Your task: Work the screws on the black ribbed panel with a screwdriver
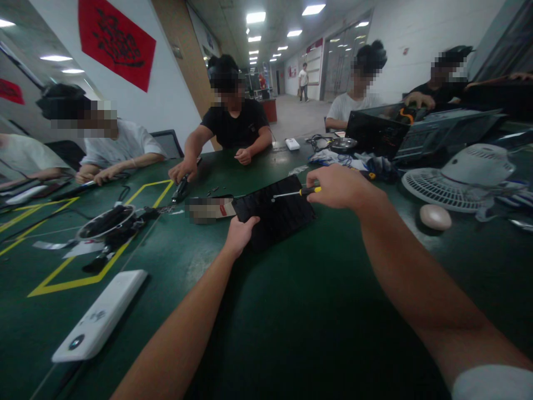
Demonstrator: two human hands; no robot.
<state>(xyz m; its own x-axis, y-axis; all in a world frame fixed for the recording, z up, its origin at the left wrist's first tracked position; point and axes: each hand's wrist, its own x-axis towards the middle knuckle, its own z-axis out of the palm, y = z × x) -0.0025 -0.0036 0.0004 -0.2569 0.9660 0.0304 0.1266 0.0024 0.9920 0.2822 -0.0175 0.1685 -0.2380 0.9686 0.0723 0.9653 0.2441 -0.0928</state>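
Note:
A flat black panel (278, 225) lies tilted over the green table in front of me. My left hand (242, 234) grips its near left edge, thumb on top. In my right hand (339, 189) is a screwdriver (291, 193) with a yellow and black handle, its thin shaft pointing left across the panel. The tip is over the panel's upper middle; whether it touches the surface I cannot tell. Just left of the panel, partly behind it, is a beige box-like item (212, 209) with a red mark.
On the green table (333, 311) a white power bank (100, 316) lies at left, near a round tray (106, 222) of black parts. At right are a white fan (458, 178), a pale mouse (435, 218) and a black case (378, 136). Several people sit around.

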